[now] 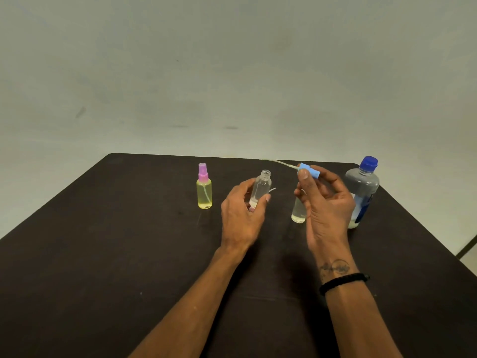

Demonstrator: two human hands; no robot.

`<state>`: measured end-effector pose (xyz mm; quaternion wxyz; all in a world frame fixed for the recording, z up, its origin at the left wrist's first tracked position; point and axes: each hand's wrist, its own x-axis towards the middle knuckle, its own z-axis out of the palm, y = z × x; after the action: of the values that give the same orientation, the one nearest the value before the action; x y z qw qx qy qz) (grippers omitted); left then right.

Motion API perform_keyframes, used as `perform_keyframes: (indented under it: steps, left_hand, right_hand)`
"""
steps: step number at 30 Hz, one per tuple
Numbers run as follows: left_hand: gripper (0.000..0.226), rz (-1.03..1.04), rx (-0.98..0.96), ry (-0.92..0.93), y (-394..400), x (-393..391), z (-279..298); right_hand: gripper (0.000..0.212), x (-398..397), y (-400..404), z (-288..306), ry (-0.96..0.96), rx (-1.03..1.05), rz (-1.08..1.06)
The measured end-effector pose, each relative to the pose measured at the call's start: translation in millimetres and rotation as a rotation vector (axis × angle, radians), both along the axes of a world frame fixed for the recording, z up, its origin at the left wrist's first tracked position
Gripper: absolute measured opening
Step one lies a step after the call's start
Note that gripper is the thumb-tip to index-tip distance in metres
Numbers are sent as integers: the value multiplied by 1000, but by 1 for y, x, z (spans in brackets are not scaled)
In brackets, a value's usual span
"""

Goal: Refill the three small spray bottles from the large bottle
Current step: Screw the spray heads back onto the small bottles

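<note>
My left hand (241, 213) grips an uncapped clear small bottle (262, 186) with a little liquid at its bottom. My right hand (325, 202) pinches a blue spray top (308, 170) lifted in the air, its thin dip tube pointing up and left. Another small clear bottle (298, 214) stands partly hidden behind my right hand. A yellow small bottle (204, 193) with a pink spray top stands to the left. The large bottle (362, 192) with a blue cap stands at the right, near the table corner.
Everything rests on a dark table (129, 254) whose far edge runs just behind the bottles. A plain pale wall lies beyond. A strip of floor shows at the far right.
</note>
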<state>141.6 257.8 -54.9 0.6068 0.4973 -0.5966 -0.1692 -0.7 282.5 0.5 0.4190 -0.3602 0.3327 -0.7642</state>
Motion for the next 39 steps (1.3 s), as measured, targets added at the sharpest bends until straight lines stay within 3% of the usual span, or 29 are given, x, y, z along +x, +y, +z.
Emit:
perform_keyframes:
  steps: [4, 17, 31, 39]
  left_hand:
    - [48, 78, 11, 14, -4, 8, -3]
    - [51, 64, 51, 41, -8, 8, -7]
    - [52, 43, 83, 64, -7, 8, -2]
    - [49, -1, 77, 53, -2, 8, 1]
  right_hand:
    - [35, -1, -3, -4, 140, -14, -121]
    - [29, 3, 0, -5, 456, -70, -252]
    - [31, 4, 0, -6, 564, -87, -265]
    - [42, 6, 4, -3, 507, -61, -293]
